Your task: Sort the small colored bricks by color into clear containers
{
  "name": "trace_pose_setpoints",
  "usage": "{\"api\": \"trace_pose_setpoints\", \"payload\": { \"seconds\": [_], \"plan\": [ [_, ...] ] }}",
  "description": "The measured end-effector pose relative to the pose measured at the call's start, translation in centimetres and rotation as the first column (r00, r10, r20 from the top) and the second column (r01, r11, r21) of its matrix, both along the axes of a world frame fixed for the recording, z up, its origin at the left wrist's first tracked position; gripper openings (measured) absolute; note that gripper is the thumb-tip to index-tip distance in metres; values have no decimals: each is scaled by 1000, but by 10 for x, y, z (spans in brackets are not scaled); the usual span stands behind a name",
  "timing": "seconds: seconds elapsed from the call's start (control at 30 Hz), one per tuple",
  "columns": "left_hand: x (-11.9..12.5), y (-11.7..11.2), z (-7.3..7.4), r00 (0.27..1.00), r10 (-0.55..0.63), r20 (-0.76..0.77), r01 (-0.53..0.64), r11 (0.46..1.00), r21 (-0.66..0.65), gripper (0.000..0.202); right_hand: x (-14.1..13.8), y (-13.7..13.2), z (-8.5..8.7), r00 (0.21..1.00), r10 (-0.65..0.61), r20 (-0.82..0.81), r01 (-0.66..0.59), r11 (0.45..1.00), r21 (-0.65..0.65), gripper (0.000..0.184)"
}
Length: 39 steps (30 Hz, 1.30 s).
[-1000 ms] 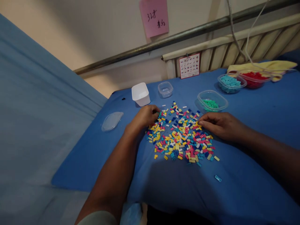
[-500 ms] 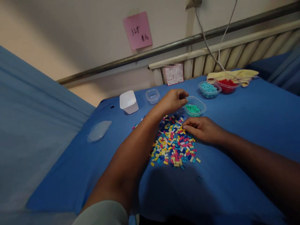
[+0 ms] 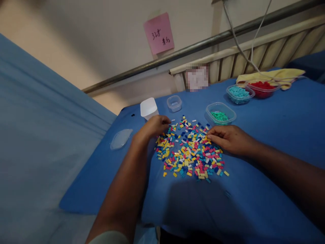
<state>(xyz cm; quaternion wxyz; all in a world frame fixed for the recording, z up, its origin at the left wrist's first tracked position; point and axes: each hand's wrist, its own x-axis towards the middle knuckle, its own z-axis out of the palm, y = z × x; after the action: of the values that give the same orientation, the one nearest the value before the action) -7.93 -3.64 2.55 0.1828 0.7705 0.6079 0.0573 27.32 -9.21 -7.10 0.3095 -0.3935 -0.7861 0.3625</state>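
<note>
Small toy building bricks (image 3: 193,156) in yellow, pink, blue, teal and white lie in a loose pile on the blue-covered table. Over the pile's upper left edge is my left hand (image 3: 154,126), its fingers loosely bent and apart, with nothing visible in them. My right hand (image 3: 230,139) rests at the pile's right edge, thumb and fingertips pinched together; what they hold, if anything, is too small to make out. Just beyond it, a clear plastic container (image 3: 230,118) holds green bricks (image 3: 219,116).
At the back right stand tubs of light-blue bricks (image 3: 238,92) and red bricks (image 3: 262,87), near a yellow cloth (image 3: 274,76). A white box (image 3: 149,106), a small clear container (image 3: 174,102) and a clear lid (image 3: 121,139) are on the left. A radiator (image 3: 243,57) lines the wall.
My left hand has moved left, from beside the container of green bricks to the pile's upper left edge. My right hand keeps its pinch at the pile's right edge. The view has shifted slightly.
</note>
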Motion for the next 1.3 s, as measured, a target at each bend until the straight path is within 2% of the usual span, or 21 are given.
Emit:
{"api": "trace_pose_setpoints", "payload": {
  "seconds": [0.1,0.23,0.53,0.67,0.73,0.83,0.9,0.97,1.1,1.3],
  "plan": [
    [4,-9,-14,997,-64,-48,63,998,-30,26,0,-1,1,1000,0,-10,0,1000,-7,32],
    [12,-9,-22,989,-5,-150,8,1000,20,32,0,-3,4,1000,-17,12,17,1000,1,32],
    [10,-8,-20,963,12,-271,-10,1000,8,22,1,-3,5,999,-15,31,15,1000,-7,31],
    [11,-9,-17,952,32,-305,-38,999,-13,25,2,-4,4,1000,-11,26,11,1000,-15,31],
    [12,-8,-17,953,40,-302,-36,999,20,25,2,-3,4,1000,-7,29,7,1000,-15,32],
    [12,-7,-18,968,-75,-240,99,991,90,28,2,-2,3,999,-8,40,8,1000,-4,32],
    [13,-6,-19,952,-206,-227,236,965,112,31,2,-1,3,999,-12,41,12,1000,-4,31],
    [14,-5,-19,925,-278,-258,317,941,121,33,2,-1,3,999,-12,41,13,1000,-13,31],
    [16,-3,-17,915,-254,-313,301,947,109,31,2,-2,4,999,-10,35,11,1000,-25,31],
    [14,-2,-16,921,-258,-290,297,950,97,26,2,-2,4,999,-11,47,12,1000,-13,33]
  ]
}}
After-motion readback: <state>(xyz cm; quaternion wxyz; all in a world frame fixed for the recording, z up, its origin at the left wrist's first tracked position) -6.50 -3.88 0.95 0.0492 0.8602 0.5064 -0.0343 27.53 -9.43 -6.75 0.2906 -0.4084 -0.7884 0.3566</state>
